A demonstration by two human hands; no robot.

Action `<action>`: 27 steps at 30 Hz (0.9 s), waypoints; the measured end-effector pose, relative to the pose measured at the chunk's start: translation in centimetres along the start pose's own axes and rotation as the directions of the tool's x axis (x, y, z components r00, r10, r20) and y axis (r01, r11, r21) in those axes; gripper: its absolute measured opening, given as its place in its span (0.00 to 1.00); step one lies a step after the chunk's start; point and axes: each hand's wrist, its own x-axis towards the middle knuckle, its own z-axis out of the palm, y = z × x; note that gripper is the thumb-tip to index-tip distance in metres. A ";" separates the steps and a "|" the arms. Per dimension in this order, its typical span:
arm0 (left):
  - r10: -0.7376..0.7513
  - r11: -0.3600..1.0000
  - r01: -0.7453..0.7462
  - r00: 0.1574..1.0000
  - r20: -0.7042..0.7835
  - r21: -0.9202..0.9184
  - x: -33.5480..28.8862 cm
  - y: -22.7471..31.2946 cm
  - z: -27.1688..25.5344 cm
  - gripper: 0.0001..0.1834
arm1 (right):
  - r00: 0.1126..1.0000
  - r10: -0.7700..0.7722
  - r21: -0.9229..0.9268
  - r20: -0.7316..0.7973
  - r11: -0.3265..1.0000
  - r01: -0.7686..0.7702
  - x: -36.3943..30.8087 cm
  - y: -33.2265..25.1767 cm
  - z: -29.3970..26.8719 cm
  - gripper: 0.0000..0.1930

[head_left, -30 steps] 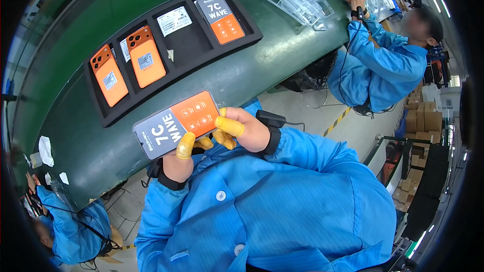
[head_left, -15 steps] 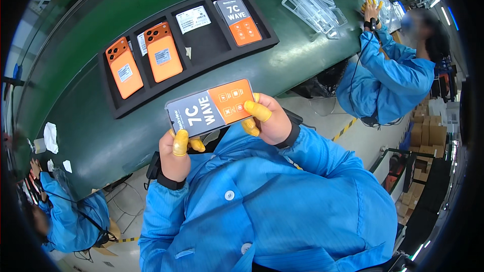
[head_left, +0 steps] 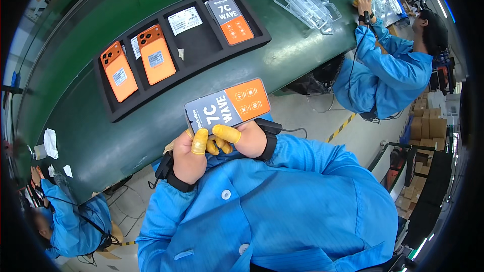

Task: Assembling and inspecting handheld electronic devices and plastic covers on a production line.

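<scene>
A smartphone [head_left: 237, 102] with a grey and orange printed front is held lengthwise over the table's near edge. My left hand [head_left: 189, 159] grips its lower left corner, the thumb on the front. Beside it, my right hand [head_left: 250, 140] has its thumb at the phone's near long edge, close to the left thumb. Yellow finger covers sit on both hands; the fingers behind the phone are partly hidden. Beyond lies a black foam tray [head_left: 202, 45] holding two orange phones, camera side up, one [head_left: 120, 76] left of the other [head_left: 157, 58], and another grey-orange phone [head_left: 232, 22].
The tray's third compartment has a white label [head_left: 185, 20]. Clear plastic cases [head_left: 308, 7] are heaped at the far right of the green table [head_left: 166, 116]. White paper scraps [head_left: 50, 143] lie at left. Co-workers in blue sit at right [head_left: 385, 70] and left [head_left: 75, 216].
My right hand has slid from the phone's right end along its near edge to beside my left hand. The phone has shifted a little to the right.
</scene>
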 end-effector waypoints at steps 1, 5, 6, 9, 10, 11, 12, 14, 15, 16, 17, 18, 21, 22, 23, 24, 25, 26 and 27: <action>0.003 1.000 -0.003 1.000 0.004 -0.006 0.0 0.0 0.1 0.22 | 1.000 -0.012 0.003 0.007 1.000 0.012 0.0 0.0 0.0 0.12; -0.061 0.998 0.060 0.998 -0.021 -0.020 0.0 0.0 0.3 0.21 | 0.999 -0.010 -0.022 -0.038 1.000 0.009 -0.2 0.1 0.0 0.13; -0.077 0.995 0.076 0.997 -0.009 -0.056 0.0 -0.1 0.2 0.20 | 0.999 -0.001 -0.029 -0.050 1.000 0.000 -0.2 0.1 0.0 0.13; -0.106 0.990 0.105 0.994 -0.007 -0.089 0.1 -0.2 0.4 0.19 | 0.998 0.004 -0.037 -0.064 0.999 -0.007 -0.1 0.3 -0.2 0.14; -0.120 0.989 0.118 0.993 -0.019 -0.087 0.1 -0.2 0.5 0.18 | 0.998 0.002 -0.038 -0.066 0.999 -0.004 -0.2 0.4 -0.3 0.14; -0.121 0.989 0.119 0.993 -0.017 -0.087 0.1 -0.4 0.4 0.18 | 0.998 0.002 -0.037 -0.068 0.999 -0.004 -0.2 0.4 -0.4 0.14; -0.115 0.990 0.114 0.993 -0.017 -0.080 0.0 -0.6 0.2 0.19 | 0.997 -0.003 -0.023 -0.075 1.000 0.001 -0.3 0.4 -0.4 0.14; -0.111 0.991 0.109 0.994 -0.015 -0.072 -0.2 -0.7 0.1 0.19 | 0.997 -0.008 -0.007 -0.083 1.000 0.007 -0.4 0.1 -0.5 0.13; -0.089 0.993 0.087 0.996 -0.022 -0.084 -0.3 -0.4 0.1 0.19 | 0.997 0.004 0.016 -0.074 1.000 -0.003 -0.4 -0.4 -0.5 0.13; -0.068 0.993 0.065 0.997 -0.029 -0.095 -0.3 -0.3 0.0 0.19 | 0.998 0.015 0.040 -0.064 0.999 -0.013 -0.4 -0.7 -0.5 0.13; -0.068 0.993 0.065 0.997 -0.027 -0.094 -0.2 -0.3 0.0 0.19 | 0.998 0.014 0.041 -0.066 0.999 -0.011 -0.3 -0.6 -0.6 0.13; -0.055 0.997 0.055 0.998 -0.006 -0.054 -0.1 -0.3 -0.1 0.19 | 0.999 0.009 0.029 -0.044 1.000 -0.008 -0.2 -0.3 -0.8 0.13; -0.057 0.997 0.059 0.998 0.031 -0.047 -0.1 -0.8 -0.5 0.19 | 0.999 -0.019 0.006 -0.042 1.000 0.019 -0.2 -0.2 -0.6 0.11; -0.072 0.994 0.076 0.996 0.045 -0.082 -0.2 -1.1 -0.7 0.19 | 0.997 -0.039 -0.006 -0.062 0.999 0.039 -0.2 -0.1 -0.5 0.10; -0.071 0.994 0.075 0.996 0.045 -0.080 -0.2 -1.2 -0.6 0.19 | 0.997 -0.041 -0.005 -0.061 0.999 0.040 -0.2 -0.1 -0.6 0.10; -0.074 0.995 0.075 0.997 0.023 -0.063 -0.3 -1.3 -0.6 0.19 | 0.998 -0.013 -0.011 -0.064 1.000 0.013 -0.3 0.0 -0.6 0.09; -0.075 0.996 0.075 0.997 0.001 -0.046 -0.4 -1.4 -0.6 0.19 | 0.998 0.014 -0.018 -0.067 1.000 -0.015 -0.3 0.1 -0.6 0.09; -0.073 0.996 0.073 0.997 0.002 -0.044 -0.4 -1.6 -0.5 0.19 | 0.998 0.011 -0.017 -0.067 1.000 -0.012 -0.3 0.3 -0.6 0.09; -0.088 0.995 0.088 0.996 -0.011 -0.055 -0.4 -1.8 -0.4 0.19 | 0.998 -0.004 -0.008 -0.071 1.000 0.003 -0.3 0.5 -0.6 0.08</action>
